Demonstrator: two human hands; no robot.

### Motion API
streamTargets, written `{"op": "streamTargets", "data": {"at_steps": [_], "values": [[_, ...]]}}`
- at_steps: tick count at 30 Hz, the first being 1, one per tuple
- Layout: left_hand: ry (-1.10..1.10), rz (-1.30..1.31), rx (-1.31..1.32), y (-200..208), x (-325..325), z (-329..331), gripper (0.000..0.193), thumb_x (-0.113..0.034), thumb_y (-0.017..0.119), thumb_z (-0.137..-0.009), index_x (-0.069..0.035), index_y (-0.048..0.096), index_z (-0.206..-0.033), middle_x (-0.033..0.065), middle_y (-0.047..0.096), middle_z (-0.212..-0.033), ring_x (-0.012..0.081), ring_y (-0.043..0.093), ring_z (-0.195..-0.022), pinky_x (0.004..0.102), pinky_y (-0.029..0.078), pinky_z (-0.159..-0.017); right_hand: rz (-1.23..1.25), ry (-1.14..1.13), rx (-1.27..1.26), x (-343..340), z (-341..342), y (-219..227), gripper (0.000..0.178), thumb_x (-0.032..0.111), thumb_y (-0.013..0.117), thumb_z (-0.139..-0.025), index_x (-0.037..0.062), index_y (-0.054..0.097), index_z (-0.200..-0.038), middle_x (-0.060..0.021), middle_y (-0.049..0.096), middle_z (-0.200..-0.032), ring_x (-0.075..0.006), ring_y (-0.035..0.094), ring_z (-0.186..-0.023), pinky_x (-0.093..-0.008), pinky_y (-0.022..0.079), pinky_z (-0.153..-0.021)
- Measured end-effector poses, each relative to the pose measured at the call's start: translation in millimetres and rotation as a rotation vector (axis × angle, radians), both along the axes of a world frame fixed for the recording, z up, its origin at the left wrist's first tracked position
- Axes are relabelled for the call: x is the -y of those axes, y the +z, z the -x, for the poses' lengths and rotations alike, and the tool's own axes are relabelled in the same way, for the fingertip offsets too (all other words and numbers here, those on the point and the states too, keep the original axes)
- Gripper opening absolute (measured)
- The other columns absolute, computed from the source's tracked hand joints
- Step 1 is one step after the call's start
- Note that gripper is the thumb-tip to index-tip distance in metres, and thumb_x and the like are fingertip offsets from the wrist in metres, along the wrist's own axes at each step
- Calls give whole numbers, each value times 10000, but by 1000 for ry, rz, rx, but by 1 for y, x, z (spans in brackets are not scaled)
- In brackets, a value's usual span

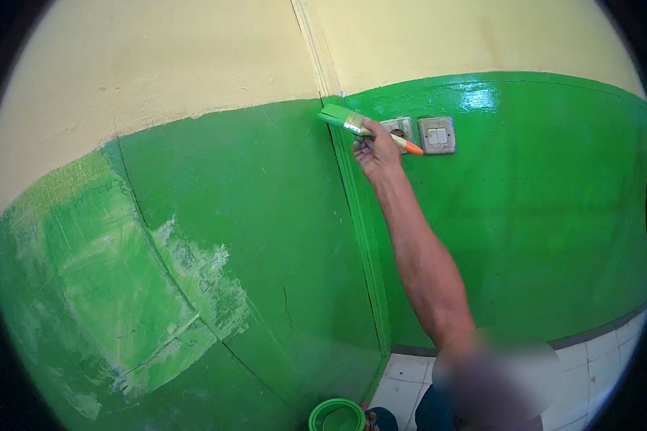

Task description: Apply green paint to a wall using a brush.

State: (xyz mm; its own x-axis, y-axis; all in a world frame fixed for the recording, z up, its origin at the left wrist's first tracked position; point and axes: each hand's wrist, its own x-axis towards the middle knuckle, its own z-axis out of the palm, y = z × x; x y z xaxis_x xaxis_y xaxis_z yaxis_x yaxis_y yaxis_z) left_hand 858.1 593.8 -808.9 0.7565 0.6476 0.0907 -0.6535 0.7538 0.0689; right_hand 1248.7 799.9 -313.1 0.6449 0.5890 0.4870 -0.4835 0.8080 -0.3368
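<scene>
I have the right hand [377, 147] clamped on the brush [353, 123], thumb and fingers round the handle; I don't see the left hand, so can't tell its state; the brush is up at the wall corner, green bristles pointing left, just below the cream wall [216, 57]; can't tell if they touch.

Risks: a small upward slip could smear green on the cream; a loaded brush could drip on the white tiles [575, 377]; the hand sits in front of the socket [402, 128], near the switch [437, 135], so a careless swing could daub either; the shiny green wall [525, 237] looks wet, so a brushing forearm could mark it; a step could tip the bucket [337, 401] low down.
</scene>
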Motion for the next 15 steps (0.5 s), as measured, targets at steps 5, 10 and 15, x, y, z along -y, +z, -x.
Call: {"op": "streamTargets", "data": {"at_steps": [5,10,15], "values": [[-39,-125,50,-5,-11,-1,943,-636,582,-826,-1,349,-1483,223,454,-1455,361,524,-1240,527,307,-1099,-64,115,-120,-20,13,13,184,190,766,-857,109,603,-884,-24,567,-740,-139,539,-617,-287,496,-528],[-36,-49,43,-2,-4,2,921,-629,598,-820,-13,375,-1467,222,433,-1485,363,488,-1307,534,294,-1115,8,114,-172,-33,31,5,168,195,749,-877,102,616,-923,-24,576,-748,-144,547,-622,-295,515,-562],[-64,-45,96,3,-3,1,943,-675,553,-823,-53,349,-1503,191,399,-1519,349,415,-1378,535,239,-1142,9,71,-202,-20,34,-2,148,187,733,-882,109,621,-940,-14,600,-778,-138,563,-670,-302,507,-588]]}}
